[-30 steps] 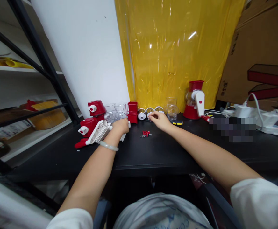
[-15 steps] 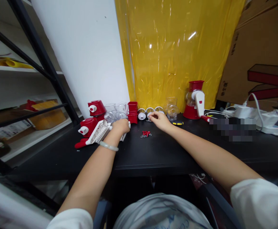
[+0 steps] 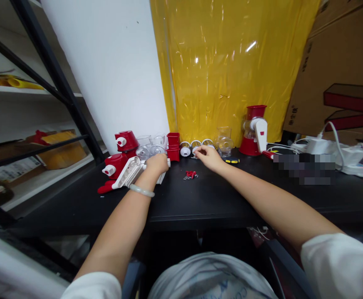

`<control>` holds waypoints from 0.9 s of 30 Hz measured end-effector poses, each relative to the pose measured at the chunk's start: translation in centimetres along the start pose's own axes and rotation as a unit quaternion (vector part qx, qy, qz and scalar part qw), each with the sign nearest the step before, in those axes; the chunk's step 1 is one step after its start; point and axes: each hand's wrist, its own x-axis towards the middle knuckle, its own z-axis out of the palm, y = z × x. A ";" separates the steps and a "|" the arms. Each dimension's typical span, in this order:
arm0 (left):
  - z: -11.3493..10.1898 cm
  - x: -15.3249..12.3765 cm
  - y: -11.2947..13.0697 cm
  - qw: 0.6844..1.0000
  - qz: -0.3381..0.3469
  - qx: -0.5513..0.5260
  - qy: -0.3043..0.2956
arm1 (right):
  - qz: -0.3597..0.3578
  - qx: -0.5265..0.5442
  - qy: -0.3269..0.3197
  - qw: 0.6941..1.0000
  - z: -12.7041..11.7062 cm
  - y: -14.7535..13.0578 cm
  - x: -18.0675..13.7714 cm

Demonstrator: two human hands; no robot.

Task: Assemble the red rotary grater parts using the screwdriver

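My left hand is closed on a white plastic part lying on the black table, beside two red housings. My right hand reaches to the row of small white round drums, its fingers pinched at one of them; what they grip is too small to name. A small pile of red clips and metal bits lies between my hands. Clear plastic cups and red square pieces stand behind my left hand.
An assembled red and white grater stands at the back against a yellow plastic sheet. A yellow-black tool lies near it. White cables and a power strip sit at right. A black metal shelf frame rises at left.
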 end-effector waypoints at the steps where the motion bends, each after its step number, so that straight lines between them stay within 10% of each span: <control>1: 0.0 0.0 0.0 1.000 0.000 0.001 0.000 | 0.000 -0.001 0.000 1.000 0.0 0.0 0.0; 27: -0.5 -0.3 0.4 0.999 -0.028 -0.021 0.027 | 0.001 -0.002 -0.011 1.000 0.0 -0.2 -0.1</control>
